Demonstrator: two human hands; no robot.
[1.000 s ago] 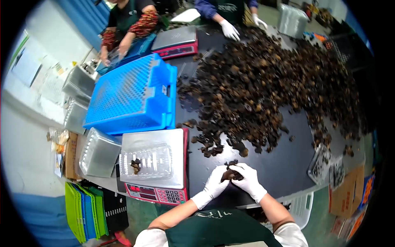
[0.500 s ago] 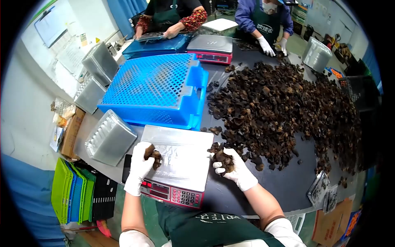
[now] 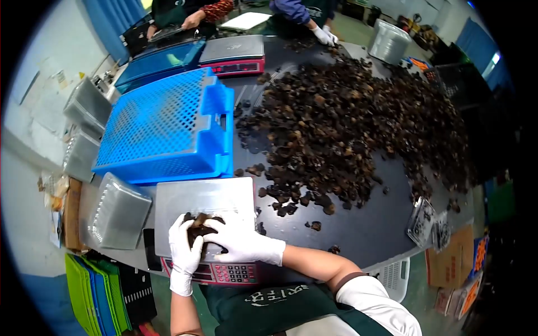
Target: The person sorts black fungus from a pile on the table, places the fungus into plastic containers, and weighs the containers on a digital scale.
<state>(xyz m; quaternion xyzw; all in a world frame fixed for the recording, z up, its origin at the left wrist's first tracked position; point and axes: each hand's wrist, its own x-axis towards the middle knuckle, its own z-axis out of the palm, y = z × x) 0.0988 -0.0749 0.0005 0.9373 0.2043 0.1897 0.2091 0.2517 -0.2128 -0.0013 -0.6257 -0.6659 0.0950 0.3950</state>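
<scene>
A cluster of dark brown wood ear mushrooms (image 3: 197,228) is cupped between my two white-gloved hands above the metal plate of the digital scale (image 3: 185,193). My left hand (image 3: 184,249) curls round its left side. From the right, my right hand (image 3: 238,238) closes over the same cluster, thumb and fingers bent around it. Whether the mushrooms touch the plate I cannot tell. Part of the scale's red front with its keypad shows below my hands; its display is partly covered. A large heap of wood ear mushrooms (image 3: 336,123) spreads across the dark table (image 3: 358,241).
Behind the scale stands an upturned blue crate (image 3: 157,123). Stacked clear trays (image 3: 120,213) sit to its left. A second scale (image 3: 232,53) and two people, one wearing white gloves (image 3: 324,35), are at the far side. Small clear packs (image 3: 420,221) lie at the right edge.
My right hand has moved left from the table's edge of the heap onto the scale, bringing its mushrooms together with those in my left hand. The view has shifted to the right.
</scene>
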